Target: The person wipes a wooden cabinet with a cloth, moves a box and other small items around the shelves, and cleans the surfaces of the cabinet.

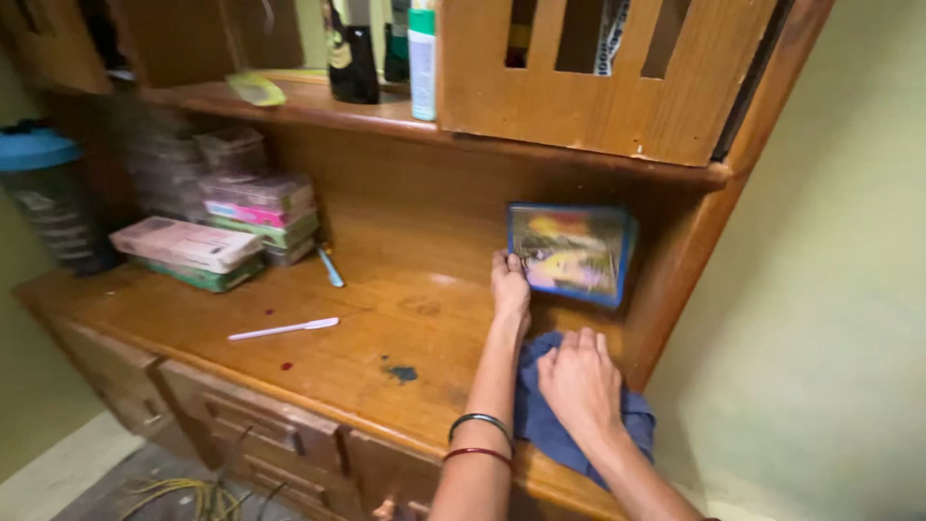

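**Q:** On the far left, what do you see first?

**Me:** At the left edge of the wooden worktop (318,362) stands a dark container with a blue lid (43,198). Next to it lie stacked flat boxes (222,227), pink, green and pale, with more blurred packs behind them. Just right of the boxes a small blue pen (330,265) rests near the back, and a white pen (285,329) lies nearer the front edge. A few red specks and a dark blue stain (401,372) mark the wood.

**Q:** And above?

**Me:** A shelf (386,118) carries a dark bottle (351,53), a white and green tube-shaped container (422,58) and a slatted wooden box (598,77).

**Q:** Where are your hands?

**Me:** Both are toward the right, close together but not touching. My left hand (510,287), with two bangles on the wrist, reaches to the back, fingers closed on the lower left corner of a blue-framed picture (572,253). That picture stands upright against the back panel, under the shelf. My right hand (579,378) lies flat, fingers spread, pressing on a blue cloth (540,425) on the worktop just in front of the picture, near the front edge. A pale green wall (830,289) is on the right.
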